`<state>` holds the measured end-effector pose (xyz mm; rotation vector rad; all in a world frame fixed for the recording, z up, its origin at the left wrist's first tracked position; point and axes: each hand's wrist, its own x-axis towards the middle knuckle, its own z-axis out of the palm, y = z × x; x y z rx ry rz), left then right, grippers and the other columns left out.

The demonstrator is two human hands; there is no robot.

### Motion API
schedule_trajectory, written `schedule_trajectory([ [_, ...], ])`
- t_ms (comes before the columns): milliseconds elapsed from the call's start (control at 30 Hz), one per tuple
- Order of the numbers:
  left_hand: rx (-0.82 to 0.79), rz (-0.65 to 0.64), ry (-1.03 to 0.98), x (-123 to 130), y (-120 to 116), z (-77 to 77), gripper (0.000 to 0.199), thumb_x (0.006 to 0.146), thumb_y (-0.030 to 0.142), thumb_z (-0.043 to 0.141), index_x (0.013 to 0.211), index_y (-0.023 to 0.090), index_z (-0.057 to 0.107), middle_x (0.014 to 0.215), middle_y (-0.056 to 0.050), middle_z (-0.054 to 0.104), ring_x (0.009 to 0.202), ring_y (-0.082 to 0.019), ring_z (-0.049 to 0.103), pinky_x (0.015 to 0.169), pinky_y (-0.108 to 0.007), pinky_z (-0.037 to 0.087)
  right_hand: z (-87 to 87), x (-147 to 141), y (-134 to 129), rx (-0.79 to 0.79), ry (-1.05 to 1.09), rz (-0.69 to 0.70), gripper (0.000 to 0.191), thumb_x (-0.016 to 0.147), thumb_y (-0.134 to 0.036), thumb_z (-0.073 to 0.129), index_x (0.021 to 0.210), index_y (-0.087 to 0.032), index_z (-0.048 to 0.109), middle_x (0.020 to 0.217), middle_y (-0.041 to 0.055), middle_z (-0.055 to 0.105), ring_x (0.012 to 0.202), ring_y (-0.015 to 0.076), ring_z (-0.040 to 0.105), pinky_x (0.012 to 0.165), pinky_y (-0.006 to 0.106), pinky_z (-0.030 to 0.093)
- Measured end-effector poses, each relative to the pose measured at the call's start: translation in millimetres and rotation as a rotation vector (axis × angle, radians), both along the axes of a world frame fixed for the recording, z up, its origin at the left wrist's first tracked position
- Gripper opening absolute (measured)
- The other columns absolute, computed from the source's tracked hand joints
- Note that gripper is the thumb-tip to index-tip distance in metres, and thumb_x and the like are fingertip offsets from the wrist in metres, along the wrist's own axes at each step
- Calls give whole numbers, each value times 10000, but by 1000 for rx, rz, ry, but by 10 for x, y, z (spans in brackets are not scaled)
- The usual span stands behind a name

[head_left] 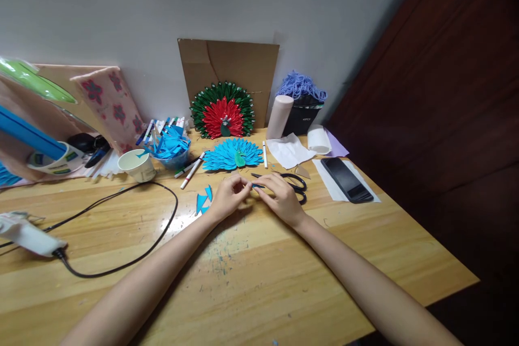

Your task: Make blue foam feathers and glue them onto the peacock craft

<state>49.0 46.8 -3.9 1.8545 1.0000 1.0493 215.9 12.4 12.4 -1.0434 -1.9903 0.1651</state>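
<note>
My left hand (229, 195) and my right hand (281, 200) meet near the middle of the table, fingertips pinched together. Between them shows a small blue piece (256, 186), mostly covered by the fingers; it looks like ribbon or paper, but I cannot tell which. Black-handled scissors (303, 197) lie on the table partly behind my right hand. Left of my left hand rest several blue scraps (204, 201). Just beyond both hands lies a blue layered peacock fan (219, 157) with a green body (240, 159) at its centre.
A green and red peacock (239, 113) leans against cardboard (243, 59). A bowl of blue strips (172, 146), a paper cup (137, 165) and markers (192, 171) stand left. A phone (347, 179) lies right. A black cable (121, 266) loops across the left side.
</note>
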Motion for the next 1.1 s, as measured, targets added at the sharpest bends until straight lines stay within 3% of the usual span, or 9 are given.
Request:
schedule_trajectory([
  [167,-84,-59,-60,-1,3,13,255,813,369,522,772,137,620,712,-38,624,640,-124,553,576,-227,438,-41,7,24,2,13,-18,169,851,-189,506,943,-201,648,866,77,663,842,203,595,755,353,487],
  [367,-157,-87,-96,6,13,-5,270,784,385,563,846,130,630,682,-24,610,572,-105,524,510,-208,408,-36,22,32,10,42,-46,160,850,-208,519,934,-213,656,856,64,667,821,195,602,754,346,484],
  [700,10,70,-11,1,3,12,220,769,377,583,772,163,636,600,4,566,533,-102,473,490,-212,373,-56,-2,37,-102,139,-62,115,835,-212,538,855,-195,651,803,53,655,780,186,606,714,314,484],
  [933,134,75,31,-4,-19,25,162,796,323,556,770,172,610,673,-5,563,576,-100,466,534,-218,380,-67,-6,39,-178,187,-65,112,830,-235,539,830,-197,644,782,51,649,748,185,611,669,294,490],
  [1100,134,55,31,5,-25,9,139,788,300,546,748,168,563,647,13,512,561,-91,440,515,-208,359,-74,2,44,-215,177,-60,93,806,-221,556,821,-186,641,769,49,643,730,176,606,639,276,495],
])
